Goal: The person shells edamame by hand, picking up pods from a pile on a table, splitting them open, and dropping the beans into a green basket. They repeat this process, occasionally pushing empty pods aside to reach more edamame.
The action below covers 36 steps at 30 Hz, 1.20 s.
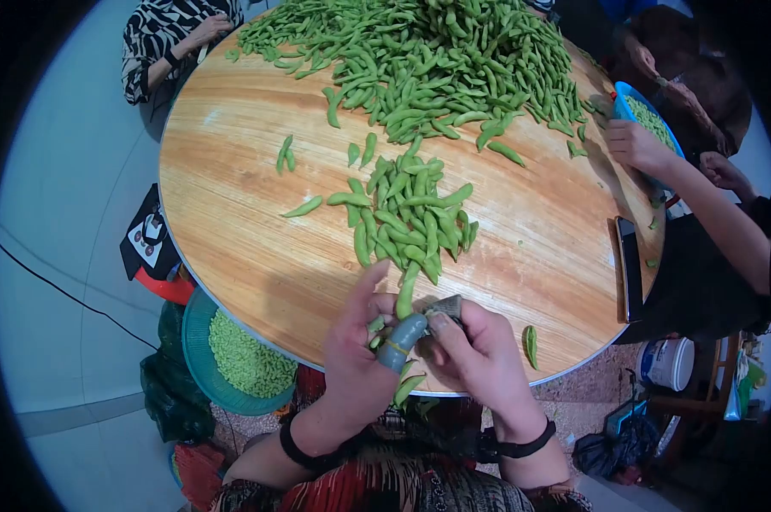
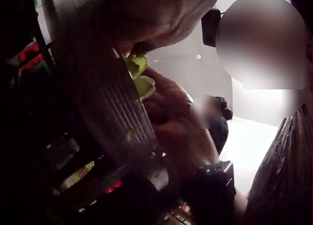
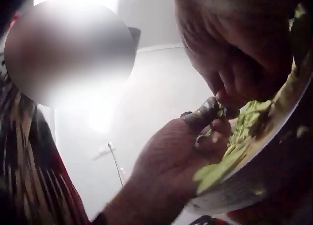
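In the head view my left hand (image 1: 351, 363), a grey cover (image 1: 405, 341) with a yellow band on its thumb, holds small green pod pieces (image 1: 375, 329) against its curled fingers. A long green pod (image 1: 408, 292) extends from beside that thumb toward the pod pile (image 1: 415, 209). My right hand (image 1: 488, 354) pinches a small piece at the thumb cover's tip; dark grey wrapping (image 1: 445, 309) covers one of its fingers. The right wrist view shows the left hand (image 3: 166, 161) below the right hand (image 3: 234, 49), fingertips meeting. Green pieces (image 2: 143, 85) show between the hands in the left wrist view.
A large pod heap (image 1: 454, 68) covers the round table's (image 1: 249, 205) far side. A phone (image 1: 629, 269) lies at the right edge. Shelled beans fill a green basket (image 1: 193, 363) at lower left and a blue bowl (image 1: 623, 92) at right. Other people's hands (image 1: 642, 147) are around the table.
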Tool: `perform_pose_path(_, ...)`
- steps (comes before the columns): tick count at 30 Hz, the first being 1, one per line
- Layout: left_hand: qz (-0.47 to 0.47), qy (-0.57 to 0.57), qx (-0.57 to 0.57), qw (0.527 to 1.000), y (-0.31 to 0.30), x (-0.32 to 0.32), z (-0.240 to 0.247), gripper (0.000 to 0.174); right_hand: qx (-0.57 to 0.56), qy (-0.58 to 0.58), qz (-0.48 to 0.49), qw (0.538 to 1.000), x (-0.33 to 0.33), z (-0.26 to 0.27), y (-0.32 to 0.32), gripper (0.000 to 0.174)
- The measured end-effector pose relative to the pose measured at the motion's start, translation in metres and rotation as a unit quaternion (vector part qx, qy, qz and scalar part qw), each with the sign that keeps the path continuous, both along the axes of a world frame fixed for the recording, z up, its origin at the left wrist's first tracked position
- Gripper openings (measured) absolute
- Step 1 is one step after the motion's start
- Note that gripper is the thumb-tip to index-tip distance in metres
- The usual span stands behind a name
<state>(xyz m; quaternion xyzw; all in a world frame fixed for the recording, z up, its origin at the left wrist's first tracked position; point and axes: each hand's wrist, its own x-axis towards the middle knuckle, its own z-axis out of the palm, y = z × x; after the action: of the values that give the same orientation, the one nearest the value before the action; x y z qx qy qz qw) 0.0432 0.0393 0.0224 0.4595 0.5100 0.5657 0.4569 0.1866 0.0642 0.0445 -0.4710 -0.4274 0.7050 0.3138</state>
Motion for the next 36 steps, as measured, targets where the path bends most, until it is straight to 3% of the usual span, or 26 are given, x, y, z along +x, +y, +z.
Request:
perform_pose_path(1,0.002,0.093,0.014,0.996,-0.001,-0.003,0.0,0.061,0.18,-0.132,-0.035,0.974,-0.001,0.006,-0.002,0.012)
perform_pose_path(2,0.002,0.093,0.015,0.996,-0.001,-0.006,0.001,0.061,0.351,-0.257,-0.07,0.898,-0.002,0.01,-0.004,0.011)
perform_pose_path(3,-0.022,0.171,0.051,0.984,-0.001,-0.009,0.001,0.066,0.351,-0.256,-0.072,0.898,-0.002,0.011,-0.003,0.011)
perform_pose_path(5,-0.047,0.251,0.089,0.963,-0.003,-0.013,0.002,0.071,0.555,-0.324,0.002,0.767,-0.002,0.015,0.001,0.015)
perform_pose_path(6,-0.072,0.249,0.119,0.958,-0.004,-0.014,0.004,0.074,0.547,-0.356,0.063,0.755,-0.002,0.021,0.0,0.019)
perform_pose_path(7,-0.096,0.248,0.149,0.953,-0.006,-0.016,0.007,0.077,0.547,-0.356,0.058,0.755,-0.001,0.021,0.0,0.019)
perform_pose_path(8,-0.146,0.166,0.117,0.968,-0.006,-0.022,0.009,0.082,0.51,-0.313,0.07,0.798,0.001,0.018,0.001,0.018)
perform_pose_path(9,-0.148,0.168,0.121,0.967,-0.006,-0.027,0.008,0.082,0.471,-0.268,0.081,0.836,0.001,0.015,0.001,0.017)
perform_pose_path(10,-0.185,0.043,0.08,0.979,-0.007,-0.032,0.004,0.084,0.442,-0.212,0.059,0.869,-0.001,0.008,0.001,0.015)
perform_pose_path(11,-0.219,-0.083,0.036,0.971,-0.008,-0.035,0.002,0.086,0.442,-0.214,0.055,0.869,-0.004,0.003,-0.003,0.015)
perform_pose_path(13,-0.221,-0.151,0.017,0.963,-0.008,-0.039,0.011,0.087,0.239,-0.035,-0.007,0.97,-0.014,-0.007,-0.014,0.013)
perform_pose_path(15,-0.225,-0.219,-0.007,0.949,-0.005,-0.041,0.014,0.087,0.239,-0.015,-0.054,0.969,-0.026,-0.008,-0.023,0.012)
perform_pose_path(17,-0.227,-0.345,-0.003,0.911,0.001,-0.042,0.013,0.074,0.401,-0.153,-0.111,0.896,-0.034,0.003,-0.029,0.009)
perform_pose_path(18,-0.23,-0.344,0.0,0.91,0.003,-0.045,0.013,0.074,0.502,-0.251,-0.072,0.825,-0.029,0.003,-0.026,0.01)
perform_pose_path(20,-0.226,-0.453,-0.073,0.859,0.005,-0.049,0.011,0.067,0.511,-0.257,-0.088,0.816,-0.034,0.01,-0.023,0.011)
perform_pose_path(21,-0.228,-0.452,-0.071,0.859,0.005,-0.05,0.01,0.067,0.52,-0.262,-0.102,0.807,-0.036,0.013,-0.022,0.012)
perform_pose_path(23,-0.236,-0.54,-0.155,0.793,0.005,-0.05,0.009,0.062,0.481,-0.262,-0.123,0.828,-0.038,0.007,-0.02,0.011)
perform_pose_path(25,-0.222,-0.548,-0.166,0.789,0.005,-0.049,0.007,0.058,0.358,-0.19,-0.144,0.903,-0.039,0.001,-0.017,0.011)
perform_pose_path(26,-0.205,-0.557,-0.178,0.785,0.004,-0.048,0.006,0.055,0.357,-0.19,-0.147,0.903,-0.039,0.001,-0.016,0.011)
perform_pose_path(28,-0.181,-0.547,-0.2,0.793,0.003,-0.045,0.004,0.049,0.19,0.02,-0.206,0.96,-0.039,0.001,-0.011,0.013)
perform_pose_path(29,-0.154,-0.537,-0.219,0.8,0.002,-0.043,0.004,0.044,0.102,0.127,-0.229,0.96,-0.039,0.002,-0.009,0.014)
perform_pose_path(30,-0.154,-0.535,-0.218,0.801,0.0,-0.04,0.005,0.044,0.116,0.039,-0.193,0.974,-0.039,0.004,-0.012,0.015)
perform_pose_path(31,-0.145,-0.511,-0.169,0.83,-0.004,-0.037,0.006,0.038,0.115,0.041,-0.194,0.973,-0.041,0.001,-0.015,0.015)
perform_pose_path(33,-0.135,-0.486,-0.122,0.855,-0.007,-0.036,0.004,0.033,0.246,-0.089,-0.107,0.959,-0.047,-0.006,-0.021,0.017)
perform_pose_path(35,-0.111,-0.38,-0.074,0.916,-0.005,-0.038,0.001,0.026,0.202,-0.056,-0.086,0.974,-0.044,0.007,-0.026,0.021)
perform_pose_path(36,-0.11,-0.379,-0.075,0.916,-0.005,-0.039,-0.001,0.026,0.122,-0.031,-0.036,0.991,-0.037,0.01,-0.026,0.023)
